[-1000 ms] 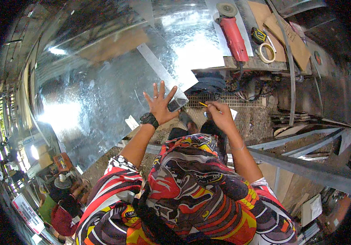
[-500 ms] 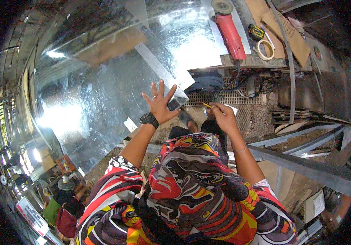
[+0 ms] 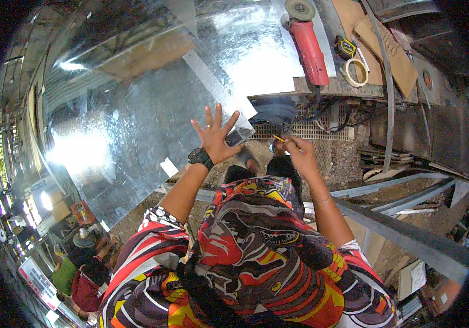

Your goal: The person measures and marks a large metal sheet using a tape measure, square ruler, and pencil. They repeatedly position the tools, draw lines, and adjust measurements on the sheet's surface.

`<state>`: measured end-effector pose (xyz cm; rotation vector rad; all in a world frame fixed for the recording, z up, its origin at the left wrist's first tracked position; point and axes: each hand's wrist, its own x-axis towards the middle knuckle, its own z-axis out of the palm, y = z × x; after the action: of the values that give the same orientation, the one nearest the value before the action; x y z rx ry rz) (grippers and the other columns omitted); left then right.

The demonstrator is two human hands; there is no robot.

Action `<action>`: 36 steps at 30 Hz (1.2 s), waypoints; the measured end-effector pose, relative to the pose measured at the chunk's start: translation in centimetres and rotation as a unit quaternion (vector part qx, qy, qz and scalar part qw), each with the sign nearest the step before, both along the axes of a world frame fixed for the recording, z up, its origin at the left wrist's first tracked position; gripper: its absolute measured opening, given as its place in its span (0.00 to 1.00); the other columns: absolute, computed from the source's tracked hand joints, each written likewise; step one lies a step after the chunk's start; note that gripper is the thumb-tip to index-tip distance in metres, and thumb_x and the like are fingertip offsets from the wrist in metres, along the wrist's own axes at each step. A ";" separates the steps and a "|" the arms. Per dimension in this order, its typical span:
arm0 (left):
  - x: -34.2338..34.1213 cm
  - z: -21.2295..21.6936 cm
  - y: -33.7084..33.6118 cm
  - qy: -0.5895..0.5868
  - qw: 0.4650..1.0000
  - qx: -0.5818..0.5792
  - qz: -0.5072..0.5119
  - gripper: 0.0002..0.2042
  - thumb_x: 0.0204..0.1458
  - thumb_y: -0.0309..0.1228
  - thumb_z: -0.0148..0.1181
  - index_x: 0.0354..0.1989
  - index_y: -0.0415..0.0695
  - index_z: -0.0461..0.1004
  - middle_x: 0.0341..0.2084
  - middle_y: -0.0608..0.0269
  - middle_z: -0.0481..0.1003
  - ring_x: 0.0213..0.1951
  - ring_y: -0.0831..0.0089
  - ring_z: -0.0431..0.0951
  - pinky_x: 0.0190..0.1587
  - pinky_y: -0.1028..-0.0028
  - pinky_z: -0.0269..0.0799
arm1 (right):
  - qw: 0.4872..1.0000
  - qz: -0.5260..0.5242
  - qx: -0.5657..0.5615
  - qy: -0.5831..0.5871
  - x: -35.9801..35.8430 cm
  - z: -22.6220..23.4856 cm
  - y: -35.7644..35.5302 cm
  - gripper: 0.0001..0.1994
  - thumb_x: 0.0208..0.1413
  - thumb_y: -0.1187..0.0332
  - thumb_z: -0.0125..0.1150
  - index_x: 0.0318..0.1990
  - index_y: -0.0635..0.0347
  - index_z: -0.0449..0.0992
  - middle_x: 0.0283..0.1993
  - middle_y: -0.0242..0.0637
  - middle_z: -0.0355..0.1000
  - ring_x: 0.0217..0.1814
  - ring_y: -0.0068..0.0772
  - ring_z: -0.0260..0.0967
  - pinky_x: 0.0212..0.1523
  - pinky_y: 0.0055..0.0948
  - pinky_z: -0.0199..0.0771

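Observation:
My left hand [image 3: 217, 139] lies flat with fingers spread on a large shiny metal sheet [image 3: 141, 117]. Its fingertips are beside a pale flat metal strip [image 3: 206, 74] that runs slantwise over the sheet; whether they touch it I cannot tell. By the thumb, at the sheet's corner, is a small dark square area [image 3: 237, 136]. My right hand [image 3: 303, 158] is closed on a thin yellow pencil [image 3: 279, 139], held off the sheet, right of that corner. The pencil's tip points up and left.
A red angle grinder [image 3: 308, 52], a tape measure [image 3: 345, 47] and a tape roll [image 3: 355, 72] lie at the far right on the bench. Dark cables [image 3: 335, 117] hang below. Steel bars [image 3: 403, 232] stand right of me. Another person [image 3: 89, 287] is at lower left.
The view has shifted slightly. My left hand stays spread on the sheet, and my right hand still holds the pencil near the corner. The white patch beside my right hand no longer shows.

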<state>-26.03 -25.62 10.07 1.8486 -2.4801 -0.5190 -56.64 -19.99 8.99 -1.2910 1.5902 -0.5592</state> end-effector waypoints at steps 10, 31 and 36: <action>-0.3 0.5 -0.3 -0.002 1.000 0.013 0.004 0.54 0.35 0.59 0.73 0.76 0.82 0.52 0.80 0.49 0.38 0.78 0.33 0.31 0.61 0.13 0.24 | 0.997 -0.028 0.000 -0.068 0.2 1.8 -1.5 0.16 0.69 0.67 0.55 0.53 0.73 0.80 0.42 0.41 0.84 0.45 0.28 0.81 0.51 0.28 0.77; -0.4 0.1 -0.3 -0.014 1.000 0.015 0.008 0.55 0.33 0.59 0.73 0.76 0.84 0.51 0.81 0.54 0.34 0.78 0.34 0.29 0.59 0.11 0.23 | 0.989 -0.029 0.003 -0.145 2.5 3.4 -2.8 0.18 0.71 0.64 0.54 0.58 0.70 0.78 0.47 0.41 0.84 0.47 0.26 0.78 0.50 0.25 0.76; -0.5 0.1 -0.5 0.000 1.000 0.012 0.001 0.55 0.33 0.59 0.74 0.76 0.83 0.51 0.81 0.54 0.35 0.78 0.35 0.29 0.60 0.11 0.23 | 0.981 -0.059 -0.021 -0.185 4.1 -2.1 -3.3 0.20 0.71 0.62 0.53 0.60 0.69 0.76 0.49 0.41 0.83 0.49 0.25 0.78 0.50 0.25 0.76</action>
<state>-26.54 -26.15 10.16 1.8583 -2.4839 -0.5526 -52.52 -23.33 6.91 -1.0540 1.3531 -0.8580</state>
